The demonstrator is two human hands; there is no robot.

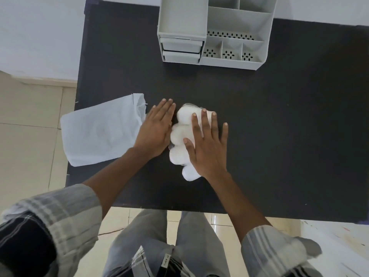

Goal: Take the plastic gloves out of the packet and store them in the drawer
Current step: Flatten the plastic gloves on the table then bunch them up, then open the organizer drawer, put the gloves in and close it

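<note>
You've got the plastic gloves (pixel 180 134) out of the packet (pixel 99 130) (it lies just beyond your left hand (pixel 157 128)); both hands, right hand (pixel 207 144) too, press flat-fingered on them. The drawer (pixel 180 47) looks shut; storing remains.

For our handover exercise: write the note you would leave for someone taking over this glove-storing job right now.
Left hand: flat, fingers straight, pressing the left side of the plastic gloves.
Right hand: flat, fingers spread, pressing on top of the gloves.
Packet: lies at the table's left edge, beside the left hand.
Drawers: in the grey organiser at the far side, both look closed.
Done: gloves are out of the packet, being flattened.
Left: open a drawer, put the gloves in, close it.
</note>
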